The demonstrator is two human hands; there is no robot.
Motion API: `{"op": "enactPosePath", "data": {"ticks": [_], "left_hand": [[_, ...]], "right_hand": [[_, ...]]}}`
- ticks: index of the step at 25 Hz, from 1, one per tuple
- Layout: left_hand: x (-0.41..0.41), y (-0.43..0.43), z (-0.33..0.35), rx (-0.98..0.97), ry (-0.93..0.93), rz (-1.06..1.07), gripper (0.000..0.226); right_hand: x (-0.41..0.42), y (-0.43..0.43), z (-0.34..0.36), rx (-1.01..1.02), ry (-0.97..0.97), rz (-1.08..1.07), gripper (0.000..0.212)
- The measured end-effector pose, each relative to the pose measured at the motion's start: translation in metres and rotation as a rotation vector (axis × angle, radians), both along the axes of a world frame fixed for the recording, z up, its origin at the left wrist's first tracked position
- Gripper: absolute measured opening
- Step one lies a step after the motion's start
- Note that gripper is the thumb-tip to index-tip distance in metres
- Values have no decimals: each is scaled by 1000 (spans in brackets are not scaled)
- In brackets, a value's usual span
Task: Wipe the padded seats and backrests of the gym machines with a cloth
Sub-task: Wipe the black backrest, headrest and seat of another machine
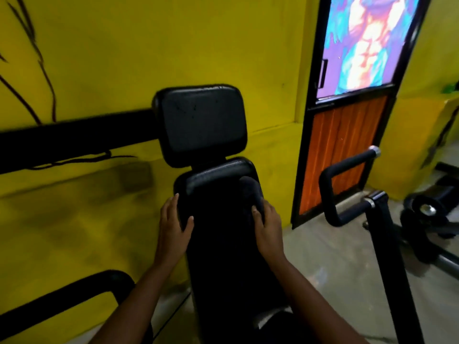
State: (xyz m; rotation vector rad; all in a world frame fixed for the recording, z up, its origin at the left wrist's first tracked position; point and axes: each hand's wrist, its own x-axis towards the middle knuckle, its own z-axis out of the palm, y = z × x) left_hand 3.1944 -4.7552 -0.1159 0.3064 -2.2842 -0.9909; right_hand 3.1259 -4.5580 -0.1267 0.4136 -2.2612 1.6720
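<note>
A: Why is the long pad [218, 244] being held on both sides?
B: It is probably being steadied for the stroke. Its left edge is being clasped by the left hand [173, 219], thumb on the face and fingers round the side, while the dark cloth [249, 192] is being gripped by the right hand [267, 225] and pressed onto the pad's right half, just right of frame centre
A: And which way is the pad being pointed?
B: Its long axis is being carried from the bottom centre of the frame up to the middle, with the top end being aimed at the head pad [201, 122] in front of the yellow wall [99, 58]. The cloth, bunched into a roll, is being laid along nearly the same line, its far end being kept just below the pad's top seam, so the upper end is judged to be the part being wiped
</note>
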Motion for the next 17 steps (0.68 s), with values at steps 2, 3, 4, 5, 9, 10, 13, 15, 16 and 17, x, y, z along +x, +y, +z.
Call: {"op": "enactPosePath", "data": {"ticks": [2,3,4,5,9,10,13,15,16,17], "left_hand": [[-17,-9,14,136,-25,61,71],[-29,-17,18,177,-66,59,75],[-40,-23,23,221,-130,33,79],[-50,-30,26,267,-187,-8,81],[-78,-52,7,361,-153,-109,65],[-81,-53,1,350,-154,-124,60],[-87,-57,-6,270,-173,-202,55],[-90,-59,-7,281,-173,-192,60],[-90,-59,-7,304,-162,-191,65],[-89,-58,-7,328,-152,-189,69]], "right_hand": [[-23,-16,21,14,47,20,62],[-33,-24,32,22,81,36,57],[-42,-32,43,42,116,54,50],[-49,-40,52,81,153,76,44],[-70,-87,57,497,396,185,44],[-73,-99,49,622,482,195,47],[-85,-113,26,776,608,122,49],[-100,-102,24,787,617,73,46],[-110,-91,23,773,595,34,45],[-121,-77,23,745,556,-22,46]]}}
